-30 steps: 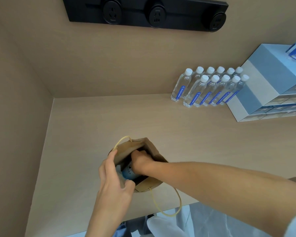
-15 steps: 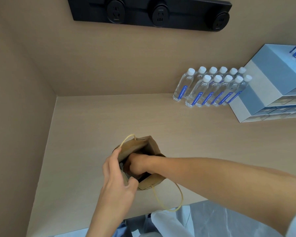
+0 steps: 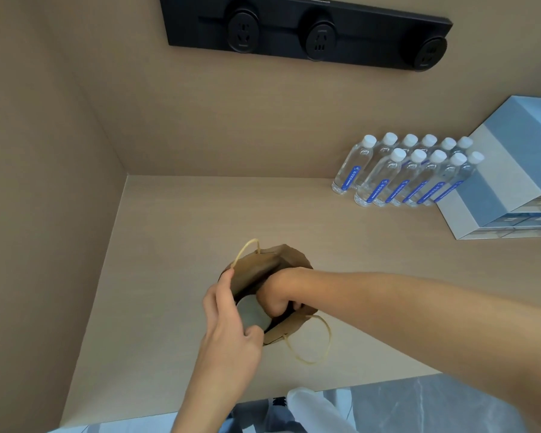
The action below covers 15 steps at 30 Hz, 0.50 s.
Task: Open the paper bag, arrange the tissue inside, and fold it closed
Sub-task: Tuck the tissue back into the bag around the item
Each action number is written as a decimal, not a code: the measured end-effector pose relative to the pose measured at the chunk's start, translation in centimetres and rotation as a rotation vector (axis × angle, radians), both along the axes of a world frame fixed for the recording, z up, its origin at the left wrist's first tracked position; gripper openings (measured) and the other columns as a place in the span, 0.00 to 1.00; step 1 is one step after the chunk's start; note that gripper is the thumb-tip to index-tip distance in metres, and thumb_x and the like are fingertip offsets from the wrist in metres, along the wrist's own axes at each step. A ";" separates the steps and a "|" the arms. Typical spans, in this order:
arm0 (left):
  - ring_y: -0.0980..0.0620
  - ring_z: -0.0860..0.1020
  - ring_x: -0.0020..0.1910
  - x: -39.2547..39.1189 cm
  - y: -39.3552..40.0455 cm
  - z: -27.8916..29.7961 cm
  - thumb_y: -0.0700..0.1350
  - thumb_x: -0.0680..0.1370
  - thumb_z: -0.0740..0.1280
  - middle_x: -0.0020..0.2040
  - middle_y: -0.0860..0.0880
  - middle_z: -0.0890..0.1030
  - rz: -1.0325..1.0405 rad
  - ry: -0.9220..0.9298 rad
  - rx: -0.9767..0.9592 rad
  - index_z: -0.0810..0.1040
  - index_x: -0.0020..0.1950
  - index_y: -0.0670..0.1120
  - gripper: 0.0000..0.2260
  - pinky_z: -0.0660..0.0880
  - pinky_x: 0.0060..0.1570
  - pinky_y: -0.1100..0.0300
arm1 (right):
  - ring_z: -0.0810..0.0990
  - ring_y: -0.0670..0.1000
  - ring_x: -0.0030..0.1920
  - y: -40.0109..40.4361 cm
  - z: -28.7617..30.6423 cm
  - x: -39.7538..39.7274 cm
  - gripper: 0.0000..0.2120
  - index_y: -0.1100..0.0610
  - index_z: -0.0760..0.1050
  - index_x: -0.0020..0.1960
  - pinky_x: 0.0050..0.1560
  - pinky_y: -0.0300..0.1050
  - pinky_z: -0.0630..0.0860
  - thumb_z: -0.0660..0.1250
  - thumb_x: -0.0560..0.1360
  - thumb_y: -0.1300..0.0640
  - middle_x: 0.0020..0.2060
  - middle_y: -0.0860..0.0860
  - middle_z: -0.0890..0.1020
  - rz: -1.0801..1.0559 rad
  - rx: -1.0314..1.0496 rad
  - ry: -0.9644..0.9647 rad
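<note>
A brown paper bag (image 3: 291,257) stands open on the beige counter (image 3: 175,245), near its front edge. One cord handle (image 3: 245,249) sticks up at the far side; the other cord handle (image 3: 320,354) lies on the counter to the right. My left hand (image 3: 228,332) pinches the bag's near-left rim and holds the mouth apart. My right hand (image 3: 278,293) is pushed down into the bag with curled fingers, whose tips are hidden. A pale, rounded tissue pack (image 3: 252,314) shows in the mouth, between my two hands.
Several water bottles (image 3: 403,173) stand in rows at the back right, beside a stack of blue-grey boxes (image 3: 506,182). A black socket strip (image 3: 306,32) is on the back wall. A side wall (image 3: 44,214) closes the left. The counter's front edge (image 3: 341,390) runs just below the bag.
My right hand has gone deeper into the bag. The blue face of the tissue pack is out of sight and a pale side now shows. My left hand keeps hold of the rim.
</note>
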<state>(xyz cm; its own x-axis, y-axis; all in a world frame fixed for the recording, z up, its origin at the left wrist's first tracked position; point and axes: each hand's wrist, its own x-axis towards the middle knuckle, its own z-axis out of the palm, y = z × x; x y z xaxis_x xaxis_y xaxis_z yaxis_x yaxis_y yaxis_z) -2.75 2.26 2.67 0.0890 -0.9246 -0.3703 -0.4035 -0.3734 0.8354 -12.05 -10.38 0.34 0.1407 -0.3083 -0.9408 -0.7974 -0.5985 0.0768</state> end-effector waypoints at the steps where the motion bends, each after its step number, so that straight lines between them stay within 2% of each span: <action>1: 0.63 0.75 0.41 -0.1 0.0 0.0 0.35 0.74 0.61 0.72 0.59 0.56 -0.002 0.000 0.000 0.47 0.75 0.64 0.38 0.77 0.49 0.50 | 0.73 0.53 0.30 -0.1 -0.4 -0.1 0.09 0.62 0.73 0.51 0.28 0.44 0.71 0.56 0.80 0.61 0.38 0.56 0.74 -0.019 0.019 0.025; 4: 0.57 0.78 0.41 -0.2 0.1 0.0 0.35 0.74 0.61 0.71 0.60 0.56 -0.006 0.003 -0.005 0.47 0.74 0.65 0.39 0.77 0.48 0.51 | 0.73 0.54 0.30 -0.2 -1.2 -0.5 0.09 0.62 0.73 0.49 0.30 0.46 0.73 0.56 0.80 0.58 0.38 0.57 0.75 -0.046 0.041 0.071; 6: 0.57 0.79 0.41 -0.3 0.1 -0.1 0.35 0.74 0.60 0.71 0.60 0.55 -0.001 0.006 0.002 0.47 0.74 0.65 0.39 0.77 0.47 0.52 | 0.72 0.54 0.30 -0.3 -1.5 -0.7 0.09 0.62 0.73 0.46 0.29 0.46 0.72 0.57 0.80 0.59 0.38 0.57 0.75 -0.013 0.051 0.075; 9: 0.59 0.78 0.41 -0.3 0.0 -0.1 0.35 0.75 0.60 0.72 0.60 0.55 0.010 0.008 0.011 0.47 0.75 0.64 0.38 0.77 0.48 0.52 | 0.71 0.52 0.28 -0.1 -1.4 -0.7 0.13 0.60 0.71 0.36 0.25 0.43 0.69 0.58 0.79 0.63 0.33 0.55 0.74 0.134 0.035 0.038; 11: 0.57 0.79 0.41 -0.4 -0.1 -0.2 0.36 0.75 0.60 0.72 0.61 0.55 0.011 0.005 0.018 0.46 0.75 0.64 0.38 0.77 0.48 0.52 | 0.74 0.53 0.32 0.1 -1.2 -0.6 0.14 0.59 0.70 0.34 0.28 0.43 0.69 0.61 0.78 0.65 0.32 0.53 0.73 0.286 0.010 0.014; 13: 0.53 0.79 0.40 -0.5 -0.1 -0.2 0.36 0.75 0.60 0.71 0.62 0.55 0.005 -0.010 0.021 0.47 0.73 0.65 0.38 0.78 0.47 0.51 | 0.75 0.54 0.40 0.3 -1.3 -0.7 0.10 0.60 0.73 0.38 0.37 0.44 0.71 0.63 0.77 0.65 0.34 0.52 0.73 0.365 -0.017 -0.002; 15: 0.51 0.80 0.39 -0.5 -0.1 -0.2 0.36 0.75 0.60 0.70 0.63 0.55 -0.009 -0.023 0.017 0.46 0.73 0.66 0.37 0.78 0.46 0.50 | 0.75 0.54 0.40 0.2 -0.7 -0.7 0.04 0.61 0.76 0.47 0.37 0.44 0.70 0.63 0.77 0.65 0.36 0.51 0.74 0.396 -0.045 -0.026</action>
